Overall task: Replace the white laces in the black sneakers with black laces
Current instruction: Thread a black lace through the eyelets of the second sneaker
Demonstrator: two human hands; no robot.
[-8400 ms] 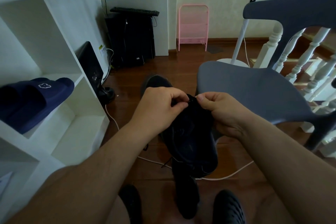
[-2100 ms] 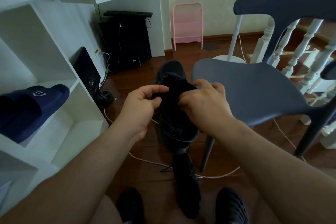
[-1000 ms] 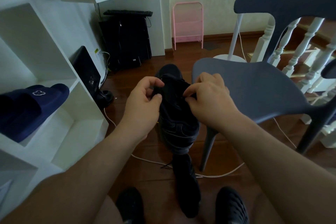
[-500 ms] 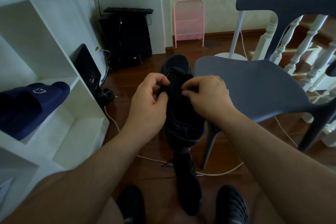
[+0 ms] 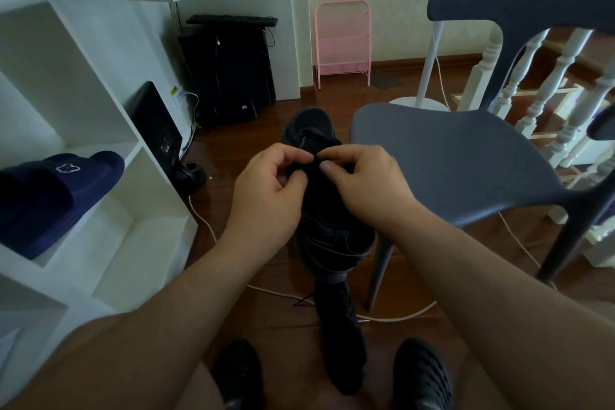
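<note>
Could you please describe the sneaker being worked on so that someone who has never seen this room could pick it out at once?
Start at the grey chair right of centre; just left of its seat, both hands meet in mid-air. The left hand and right hand pinch at the top of a black sneaker held up off the floor. The second sneaker lies on the floor below, untouched.
</note>
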